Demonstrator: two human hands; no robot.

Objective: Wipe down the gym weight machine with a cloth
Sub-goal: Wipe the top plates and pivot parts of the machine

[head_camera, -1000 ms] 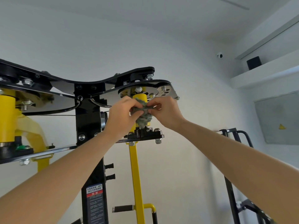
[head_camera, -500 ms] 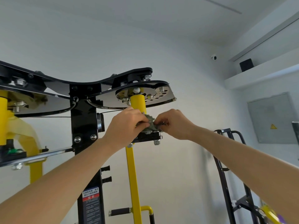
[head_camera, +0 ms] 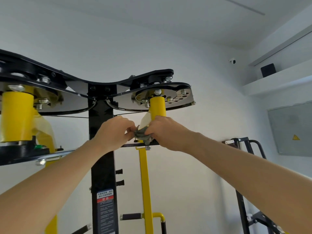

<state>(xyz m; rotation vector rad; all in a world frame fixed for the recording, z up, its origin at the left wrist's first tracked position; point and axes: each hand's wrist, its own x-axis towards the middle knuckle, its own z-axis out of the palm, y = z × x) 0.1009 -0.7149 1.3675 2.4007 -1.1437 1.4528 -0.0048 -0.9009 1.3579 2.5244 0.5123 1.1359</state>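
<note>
White wall (head_camera: 185,183) fills the backdrop, ceiling (head_camera: 152,14) above it, with a thin recessed line (head_camera: 243,5) crossing the upper right of the frame. Upper right: small white security camera (head_camera: 232,61) mounted high on the wall, and right of it a white ledge (head_camera: 270,83) with a black box (head_camera: 268,70) sitting on it. Right edge, mid-height: grey wall panel (head_camera: 292,129) with a yellow warning triangle (head_camera: 296,137) on it, and a black tubular frame (head_camera: 242,211) stands below it at lower right.
</note>
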